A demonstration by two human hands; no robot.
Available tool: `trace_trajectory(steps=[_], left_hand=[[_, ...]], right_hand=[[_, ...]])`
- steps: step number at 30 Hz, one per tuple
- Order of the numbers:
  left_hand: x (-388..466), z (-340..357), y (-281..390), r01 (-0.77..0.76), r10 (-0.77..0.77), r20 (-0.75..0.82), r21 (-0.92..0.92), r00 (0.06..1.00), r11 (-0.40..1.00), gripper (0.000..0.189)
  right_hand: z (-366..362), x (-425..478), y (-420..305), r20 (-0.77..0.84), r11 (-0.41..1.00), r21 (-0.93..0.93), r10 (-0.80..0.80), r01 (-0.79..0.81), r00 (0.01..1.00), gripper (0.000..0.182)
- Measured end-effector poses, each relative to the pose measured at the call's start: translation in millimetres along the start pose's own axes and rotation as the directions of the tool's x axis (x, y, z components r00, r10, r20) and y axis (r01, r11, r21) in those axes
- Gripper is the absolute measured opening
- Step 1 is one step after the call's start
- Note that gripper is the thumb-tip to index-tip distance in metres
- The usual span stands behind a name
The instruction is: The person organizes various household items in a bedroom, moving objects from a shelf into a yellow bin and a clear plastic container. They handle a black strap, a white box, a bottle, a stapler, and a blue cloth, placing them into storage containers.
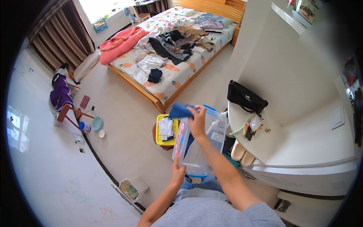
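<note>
A clear plastic storage box (202, 154) is tipped on its side in front of my body, with a pink label along its rim and blue handles. My left hand (178, 173) grips the box's near left rim. In my right hand (197, 122) is a blue cloth (179, 111), slightly blurred, at the far end of the box. More dark blue fabric (189, 143) shows inside, partly hidden by my right forearm. Just left of the box, a yellow plastic lid (159, 137) rests on a reddish-brown stool (155, 140) and carries folded white cloth (165, 127).
Clothes (170, 45) lie heaped on the bed (181, 85), beside a coral quilt (122, 42). A curved white shelf (272, 147) at right holds a black bag (246, 96); beige slippers (238, 150) sit below. Along the left wall are a wooden stool (63, 113) and green bowl (97, 123).
</note>
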State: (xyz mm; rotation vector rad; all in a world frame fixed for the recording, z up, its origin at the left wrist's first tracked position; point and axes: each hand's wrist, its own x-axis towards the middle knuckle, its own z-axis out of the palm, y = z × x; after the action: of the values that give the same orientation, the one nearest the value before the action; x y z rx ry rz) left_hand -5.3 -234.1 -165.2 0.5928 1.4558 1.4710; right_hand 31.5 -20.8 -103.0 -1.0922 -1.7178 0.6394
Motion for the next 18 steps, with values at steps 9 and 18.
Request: trace_trajectory(steps=[9, 18], left_hand=[[2, -22, 25, 0.159, -0.184, -0.122, -0.192, 0.975, 0.969, 0.072], [-5, -44, 43, 0.166, -0.169, -0.008, -0.151, 0.986, 0.974, 0.078]], right_hand=[[1, -113, -51, 0.445, 0.956, 0.248, 0.032, -0.157, 0.895, 0.049], [-20, -18, -99, 0.107, 0.982, 0.169, -0.104, 0.085, 0.989, 0.047]])
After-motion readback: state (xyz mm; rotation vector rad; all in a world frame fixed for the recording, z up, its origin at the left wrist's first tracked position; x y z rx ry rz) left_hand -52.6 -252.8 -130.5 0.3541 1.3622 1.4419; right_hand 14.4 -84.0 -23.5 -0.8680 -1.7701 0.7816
